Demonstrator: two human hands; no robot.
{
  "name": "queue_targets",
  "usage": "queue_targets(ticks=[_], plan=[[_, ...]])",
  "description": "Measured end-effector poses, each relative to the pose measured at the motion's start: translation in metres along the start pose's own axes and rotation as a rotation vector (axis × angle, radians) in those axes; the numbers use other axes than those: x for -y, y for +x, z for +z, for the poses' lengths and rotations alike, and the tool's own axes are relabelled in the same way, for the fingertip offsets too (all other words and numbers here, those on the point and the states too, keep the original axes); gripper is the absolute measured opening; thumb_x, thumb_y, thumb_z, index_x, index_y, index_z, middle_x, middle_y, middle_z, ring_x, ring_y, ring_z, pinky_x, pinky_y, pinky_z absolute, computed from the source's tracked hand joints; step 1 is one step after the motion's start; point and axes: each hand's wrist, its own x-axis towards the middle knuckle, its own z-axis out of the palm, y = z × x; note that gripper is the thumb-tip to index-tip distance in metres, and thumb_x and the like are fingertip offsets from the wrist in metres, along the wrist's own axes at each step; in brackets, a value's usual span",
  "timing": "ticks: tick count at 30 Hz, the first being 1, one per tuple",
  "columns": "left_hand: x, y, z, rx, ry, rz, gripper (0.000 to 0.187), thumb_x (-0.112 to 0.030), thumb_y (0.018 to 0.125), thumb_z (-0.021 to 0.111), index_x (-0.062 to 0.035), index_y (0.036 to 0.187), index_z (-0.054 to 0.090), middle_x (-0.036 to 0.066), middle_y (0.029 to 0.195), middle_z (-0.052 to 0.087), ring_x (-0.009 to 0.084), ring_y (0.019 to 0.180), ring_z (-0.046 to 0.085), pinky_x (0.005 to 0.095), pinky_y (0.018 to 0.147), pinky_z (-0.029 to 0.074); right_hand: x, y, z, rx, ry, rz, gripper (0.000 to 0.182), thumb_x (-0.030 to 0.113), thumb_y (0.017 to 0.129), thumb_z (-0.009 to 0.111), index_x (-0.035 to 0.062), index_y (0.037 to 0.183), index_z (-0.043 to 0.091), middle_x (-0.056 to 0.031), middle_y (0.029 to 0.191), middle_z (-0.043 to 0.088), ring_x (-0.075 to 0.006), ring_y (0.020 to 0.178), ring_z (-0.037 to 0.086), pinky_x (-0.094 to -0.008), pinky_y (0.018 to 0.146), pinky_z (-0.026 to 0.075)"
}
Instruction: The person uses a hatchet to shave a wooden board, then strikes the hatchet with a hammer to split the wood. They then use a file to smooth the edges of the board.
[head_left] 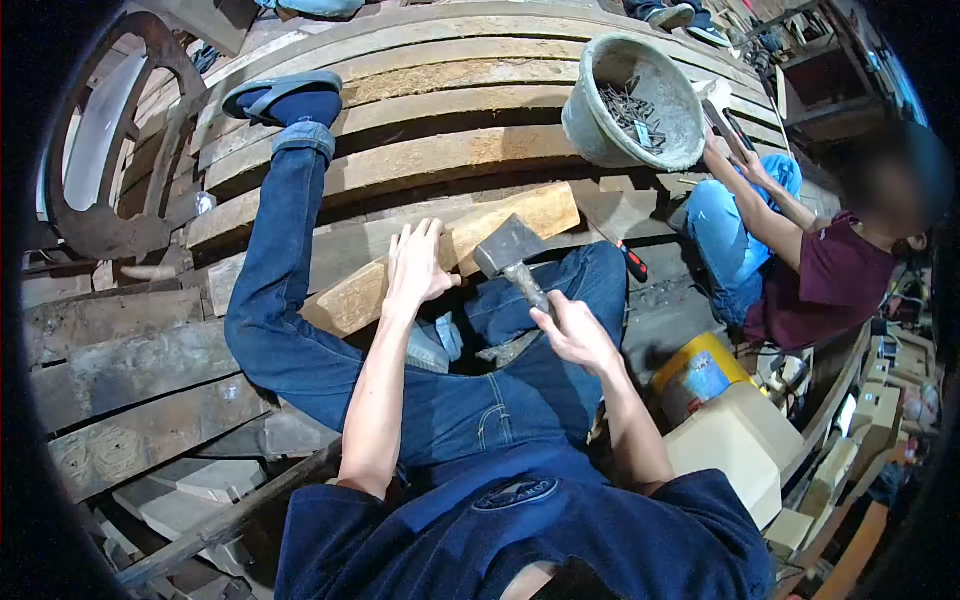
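A wooden block (350, 298), long and pale with a rough face, lies slantwise in front of my lap, between my spread legs. My left hand (415, 268) grips it near the middle, fingers over the top and thumb on the near side. In my right hand (580, 335) is a club hammer (508, 247), held by its short handle. Its dark, square head overlaps the right part of the block in this view. Under my left wrist, a small light-coloured item (437, 343) is partly hidden.
Wooden planks (460, 80) form a slatted platform ahead. A bucket (640, 105) of nails stands tilted on it. At right sits a person (830, 250) in a maroon shirt, hands near the bucket. A red-and-black-handled tool (635, 262) and a yellow container (700, 375) are at my right.
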Motion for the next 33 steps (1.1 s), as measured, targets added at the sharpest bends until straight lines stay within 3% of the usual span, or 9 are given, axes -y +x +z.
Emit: queue_targets(ticks=[3, 5, 8, 11, 16, 19, 25, 30, 33], plan=[[-0.001, -0.004, 0.004, -0.045, -0.002, 0.009, 0.082, -0.025, 0.050, 0.093, -0.0071, 0.121, 0.055, 0.012, 0.120, 0.059, 0.0371, 0.119, 0.052, 0.0539, 0.103, 0.041, 0.008, -0.003, 0.014, -0.025, 0.068, 0.027, 0.034, 0.031, 0.101, 0.054, -0.0024, 0.094, 0.050, -0.0256, 0.065, 0.054, -0.0398, 0.060, 0.058, -0.0462, 0.057, 0.042], [-0.001, -0.005, 0.003, -0.011, -0.003, -0.020, 0.086, -0.025, 0.049, 0.093, -0.0068, 0.124, 0.055, 0.013, 0.123, 0.059, 0.0390, 0.121, 0.051, 0.0558, 0.105, 0.039, 0.018, -0.004, 0.013, -0.055, 0.115, 0.074, 0.037, 0.033, 0.101, 0.054, -0.0028, 0.091, 0.051, -0.0231, 0.062, 0.052, -0.0315, 0.053, 0.052, -0.0437, 0.054, 0.040], [0.003, -0.005, 0.005, 0.012, -0.026, -0.030, 0.091, -0.025, 0.049, 0.094, -0.0070, 0.129, 0.053, 0.013, 0.128, 0.058, 0.0416, 0.126, 0.049, 0.0583, 0.108, 0.037, 0.028, 0.002, 0.004, -0.037, 0.099, 0.102, 0.041, 0.035, 0.101, 0.053, -0.0044, 0.089, 0.051, -0.0264, 0.064, 0.056, -0.0395, 0.059, 0.059, -0.0464, 0.058, 0.044], [0.002, -0.008, 0.006, -0.006, -0.028, -0.042, 0.095, -0.025, 0.049, 0.094, -0.0071, 0.132, 0.051, 0.014, 0.137, 0.054, 0.0442, 0.132, 0.045, 0.0596, 0.110, 0.035, 0.041, 0.006, -0.001, -0.011, 0.068, 0.094, 0.044, 0.037, 0.102, 0.051, -0.0048, 0.089, 0.051, -0.0270, 0.065, 0.056, -0.0390, 0.061, 0.060, -0.0468, 0.059, 0.044], [0.004, -0.012, 0.009, 0.010, -0.015, -0.064, 0.098, -0.028, 0.054, 0.093, -0.0085, 0.139, 0.047, 0.014, 0.143, 0.049, 0.0449, 0.135, 0.040, 0.0598, 0.112, 0.032, 0.041, 0.013, -0.007, 0.028, 0.074, 0.149, 0.051, 0.041, 0.102, 0.049, -0.0068, 0.085, 0.052, -0.0304, 0.069, 0.056, -0.0469, 0.067, 0.059, -0.0507, 0.064, 0.045], [0.000, -0.012, 0.007, 0.018, -0.029, -0.069, 0.099, -0.028, 0.054, 0.093, -0.0089, 0.139, 0.047, 0.014, 0.143, 0.049, 0.0453, 0.135, 0.040, 0.0605, 0.112, 0.032, 0.044, 0.013, -0.016, -0.008, 0.049, 0.190, 0.052, 0.042, 0.102, 0.049, -0.0067, 0.082, 0.052, -0.0307, 0.071, 0.057, -0.0470, 0.068, 0.059, -0.0501, 0.064, 0.045], [-0.005, -0.016, 0.004, -0.001, -0.044, -0.068, 0.099, -0.027, 0.052, 0.095, -0.0089, 0.137, 0.048, 0.014, 0.140, 0.051, 0.0462, 0.133, 0.042, 0.0618, 0.110, 0.034, 0.040, 0.028, -0.030, -0.123, 0.092, 0.329, 0.053, 0.040, 0.101, 0.051, -0.0088, 0.082, 0.055, -0.0276, 0.069, 0.059, -0.0382, 0.069, 0.064, -0.0462, 0.066, 0.047], [-0.006, -0.010, 0.000, 0.046, -0.044, -0.083, 0.099, -0.026, 0.051, 0.094, -0.0094, 0.137, 0.049, 0.012, 0.139, 0.051, 0.0455, 0.132, 0.043, 0.0628, 0.107, 0.038, 0.077, 0.037, -0.038, 0.024, 0.126, 0.325, 0.053, 0.040, 0.101, 0.050, -0.0093, 0.083, 0.058, -0.0278, 0.069, 0.061, -0.0402, 0.068, 0.065, -0.0483, 0.067, 0.049], [-0.010, -0.014, 0.002, 0.030, 0.008, -0.086, 0.098, -0.028, 0.052, 0.094, -0.0103, 0.137, 0.048, 0.010, 0.139, 0.051, 0.0423, 0.132, 0.042, 0.0605, 0.104, 0.041, 0.058, 0.049, -0.033, 0.064, -0.028, 0.186, 0.052, 0.042, 0.101, 0.050, -0.0019, 0.074, 0.053, -0.0088, 0.055, 0.054, -0.0188, 0.047, 0.057, -0.0366, 0.047, 0.046]])
